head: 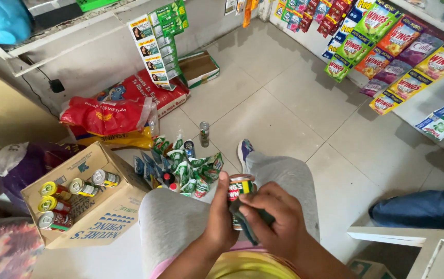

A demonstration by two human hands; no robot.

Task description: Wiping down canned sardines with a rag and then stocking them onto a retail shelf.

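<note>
Pale tiled floor (pixel 284 108), daylight falling across it. Grey plastered wall (pixel 103 57) at back, white shelf (pixel 51 44) fixed along it. Strips of coloured sachets (pixel 387 46) hanging along right wall. Red rice sacks (pixel 118 106) slumped against back wall. White counter corner (pixel 413 240) at lower right.

The right hand (pixel 276 219) covers the lower half of the can (pixel 240 188); a dark object beneath its fingers stays unidentifiable.

Both hands close together above bent knees, left hand (pixel 221 212) and right hand (pixel 276 219) curled closed.
</note>
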